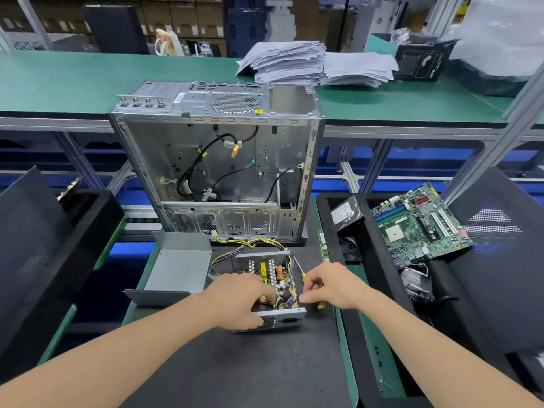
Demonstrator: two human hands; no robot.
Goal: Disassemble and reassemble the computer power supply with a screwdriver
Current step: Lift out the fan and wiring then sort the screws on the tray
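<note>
Grey power supply (273,276) uncovered, yellow screwdriver (303,276) beside

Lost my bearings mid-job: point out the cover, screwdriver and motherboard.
cover (179,272): head view, flat top panel.
screwdriver (303,276): head view, yellow handle end by the shaft.
motherboard (421,222): head view, middle of the board.

An electronics teardown workshop inside a warehouse. Long benches (88,81) topped in green matting, aluminium framing (379,163), racks of cardboard boxes (188,19) behind. A gutted computer case (164,148), an opened power supply (272,273), a loose motherboard (421,225) in a black tray (371,260), stacked paperwork (294,60).
</note>
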